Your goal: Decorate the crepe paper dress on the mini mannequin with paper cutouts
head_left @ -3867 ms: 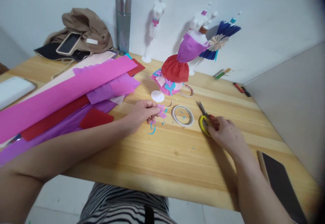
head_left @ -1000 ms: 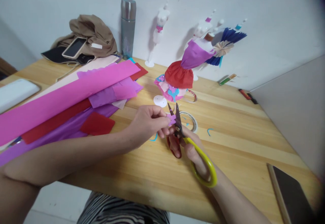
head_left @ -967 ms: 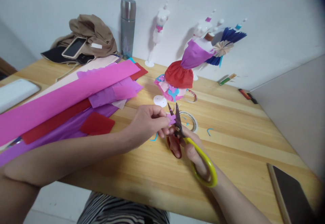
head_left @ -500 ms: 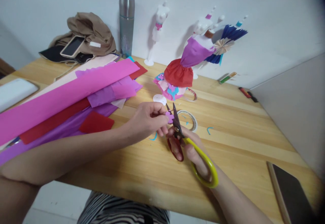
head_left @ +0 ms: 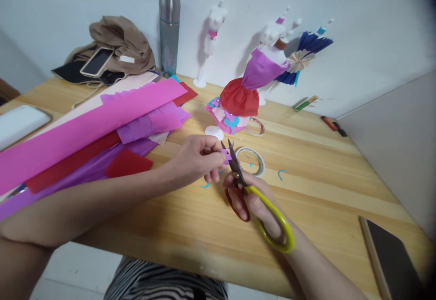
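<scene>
Left of the round white tape roll point(head_left: 262, 166), the curled left hand point(head_left: 201, 155) pinches a purple paper cutout point(head_left: 228, 158); nearer, the right hand point(head_left: 258, 207) grips yellow-and-red-handled metal scissors point(head_left: 237, 175).

A flask point(head_left: 169, 39) stands at 11 o'clock, a phone point(head_left: 97, 61) and brown cloth point(head_left: 126, 41) lie at 10, a flat dark thing point(head_left: 391, 257) at 4.

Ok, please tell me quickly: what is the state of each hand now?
Left hand: closed, pinching a small purple cutout between thumb and fingers.
Right hand: holding the red-and-yellow-handled scissors, blades partly open beside the cutout.
</scene>
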{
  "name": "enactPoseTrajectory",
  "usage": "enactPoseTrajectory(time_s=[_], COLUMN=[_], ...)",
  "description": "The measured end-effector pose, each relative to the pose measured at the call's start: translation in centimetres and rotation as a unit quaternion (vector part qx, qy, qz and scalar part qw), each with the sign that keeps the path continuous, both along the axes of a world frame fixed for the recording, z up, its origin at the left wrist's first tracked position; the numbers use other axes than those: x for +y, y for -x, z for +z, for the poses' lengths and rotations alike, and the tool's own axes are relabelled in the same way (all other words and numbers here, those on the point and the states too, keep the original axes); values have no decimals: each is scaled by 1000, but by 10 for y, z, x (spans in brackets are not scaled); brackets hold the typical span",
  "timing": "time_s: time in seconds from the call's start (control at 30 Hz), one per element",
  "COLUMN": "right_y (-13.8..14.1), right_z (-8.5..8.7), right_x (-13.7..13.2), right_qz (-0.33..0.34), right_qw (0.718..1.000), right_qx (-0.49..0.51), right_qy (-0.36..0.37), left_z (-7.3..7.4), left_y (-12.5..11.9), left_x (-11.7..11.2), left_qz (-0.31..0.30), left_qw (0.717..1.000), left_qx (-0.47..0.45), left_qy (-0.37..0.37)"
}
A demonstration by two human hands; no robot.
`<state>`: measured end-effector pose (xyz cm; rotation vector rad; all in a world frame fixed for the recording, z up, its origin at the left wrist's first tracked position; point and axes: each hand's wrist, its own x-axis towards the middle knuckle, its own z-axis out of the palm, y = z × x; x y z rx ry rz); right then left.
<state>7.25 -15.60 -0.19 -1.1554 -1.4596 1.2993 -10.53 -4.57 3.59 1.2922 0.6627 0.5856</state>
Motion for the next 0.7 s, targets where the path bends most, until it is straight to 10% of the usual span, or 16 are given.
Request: enactPoseTrajectory(time_s=[0.7], right_y=[0], right_z=[-12], right_x=[-1], right_qz=[-10], right_qw=[999], right_qx=[44], right_qy=[-9], left_z=[-2], left_y=[-3], left_x=[2], left_qz=[43], left_qw=[998], left_qx=[-2], left_qy=[49])
